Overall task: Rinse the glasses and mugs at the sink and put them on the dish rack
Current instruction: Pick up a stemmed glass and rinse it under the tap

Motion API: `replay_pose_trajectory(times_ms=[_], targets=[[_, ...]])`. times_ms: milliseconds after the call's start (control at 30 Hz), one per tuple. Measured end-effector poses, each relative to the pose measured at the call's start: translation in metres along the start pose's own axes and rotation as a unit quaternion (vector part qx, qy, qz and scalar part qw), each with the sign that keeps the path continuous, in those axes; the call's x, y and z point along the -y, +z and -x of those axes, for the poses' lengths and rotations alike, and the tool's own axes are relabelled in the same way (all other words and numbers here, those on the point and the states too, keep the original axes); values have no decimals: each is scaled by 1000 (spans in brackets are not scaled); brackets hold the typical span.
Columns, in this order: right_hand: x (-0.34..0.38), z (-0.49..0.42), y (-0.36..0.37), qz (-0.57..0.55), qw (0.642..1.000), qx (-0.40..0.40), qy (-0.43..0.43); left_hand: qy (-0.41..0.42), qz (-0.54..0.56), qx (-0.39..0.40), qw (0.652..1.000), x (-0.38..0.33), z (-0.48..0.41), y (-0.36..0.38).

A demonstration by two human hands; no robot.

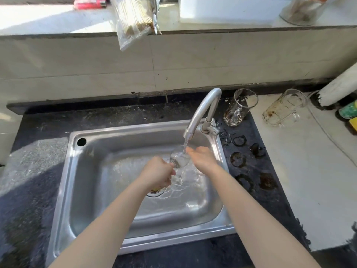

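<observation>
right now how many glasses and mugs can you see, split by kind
glass held by the left hand under the tap: 1
handled glass mugs standing right of the sink: 2
total: 3

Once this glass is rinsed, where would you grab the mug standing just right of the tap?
Probably by its handle. The mug stands upright on the dark counter with the handle turned toward the person, so the right hand could come from the front and hook it.
</observation>
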State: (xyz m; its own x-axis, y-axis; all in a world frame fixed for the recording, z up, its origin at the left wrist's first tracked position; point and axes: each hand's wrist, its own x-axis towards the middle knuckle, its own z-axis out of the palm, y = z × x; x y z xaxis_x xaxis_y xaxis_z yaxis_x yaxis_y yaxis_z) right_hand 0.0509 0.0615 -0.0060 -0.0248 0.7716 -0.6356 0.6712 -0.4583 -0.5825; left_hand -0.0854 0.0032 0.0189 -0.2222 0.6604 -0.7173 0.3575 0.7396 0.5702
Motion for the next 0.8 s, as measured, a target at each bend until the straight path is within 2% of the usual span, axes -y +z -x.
replay_pose_trajectory(times_ms=[67, 100, 233, 300, 433, 533, 600, 800], targets=[[-4, -5, -9, 47, 997, -44, -32, -62, 153, 54, 985, -5, 2, 0], [-5, -7, -15, 68, 994, -75, -48, -81, 185, 83, 976, -7, 2, 0], [-2, -17, -36, 140, 961, -223, -86, -99, 196, 126, 967, -15, -2, 3], [-1, -26, -45, 193, 942, -255, -99, -95, 200, 118, 968, -18, -3, 4], [-4, -47, -56, 318, 921, -177, -138, -93, 204, 124, 967, -22, -8, 5], [-2, -48, -60, 361, 905, -161, -159, -90, 207, 126, 966, -25, -11, 6], [1, -49, -63, 360, 907, -154, -154, -91, 219, 128, 963, -26, -11, 7], [8, -58, -82, 279, 944, -120, -131, -80, 193, 129, 969, -27, -2, 2]])
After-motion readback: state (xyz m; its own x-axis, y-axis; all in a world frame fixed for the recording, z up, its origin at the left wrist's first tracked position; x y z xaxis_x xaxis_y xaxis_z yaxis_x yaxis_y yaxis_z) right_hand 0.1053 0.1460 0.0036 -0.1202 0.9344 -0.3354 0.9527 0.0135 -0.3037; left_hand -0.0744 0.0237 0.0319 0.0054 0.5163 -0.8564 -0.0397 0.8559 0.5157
